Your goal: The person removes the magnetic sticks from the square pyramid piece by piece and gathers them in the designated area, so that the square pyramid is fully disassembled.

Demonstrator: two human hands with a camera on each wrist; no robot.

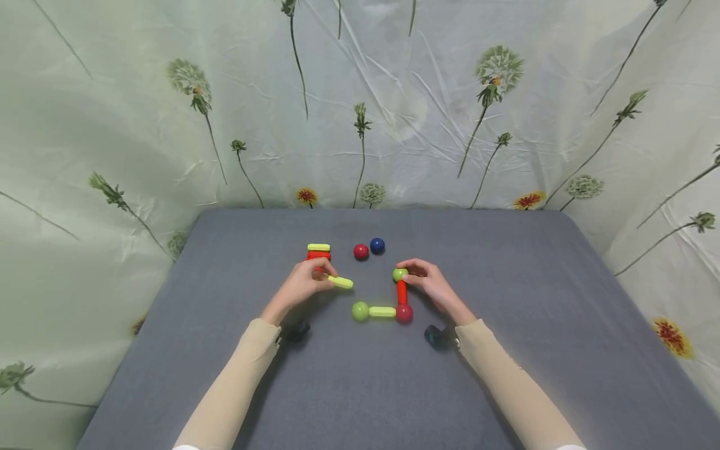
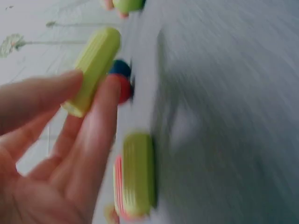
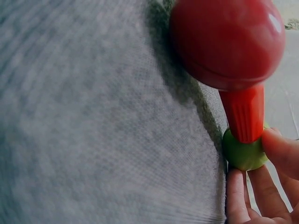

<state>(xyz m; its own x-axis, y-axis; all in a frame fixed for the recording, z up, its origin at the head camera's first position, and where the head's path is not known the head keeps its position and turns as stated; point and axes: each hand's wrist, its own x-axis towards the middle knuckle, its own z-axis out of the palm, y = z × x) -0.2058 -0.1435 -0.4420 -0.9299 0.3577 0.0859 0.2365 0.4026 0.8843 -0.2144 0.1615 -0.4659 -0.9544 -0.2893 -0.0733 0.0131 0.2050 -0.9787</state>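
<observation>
My left hand [image 1: 304, 281] pinches a yellow-green ribbed rod [image 1: 340, 282] between thumb and fingers, raised above the cloth in the left wrist view. With thumb and fingertips my right hand [image 1: 432, 282] holds a green ball [image 1: 400, 274] at the far end of a red rod [image 1: 402, 292]. That rod's near end meets a red ball [image 1: 404, 314]. From there a second yellow-green rod [image 1: 382, 312] runs left to another green ball [image 1: 360, 311], making an L shape on the table. The right wrist view shows the red rod joined to both of its balls.
Beyond the hands, a loose red ball [image 1: 361, 252] and a dark blue ball [image 1: 377, 245] sit side by side. Left of them lie another yellow-green rod [image 1: 319, 247] and red rods [image 1: 319, 255], partly behind the left hand. Grey cloth covers the table [image 1: 360, 387]; a flowered curtain [image 1: 416, 162] stands behind.
</observation>
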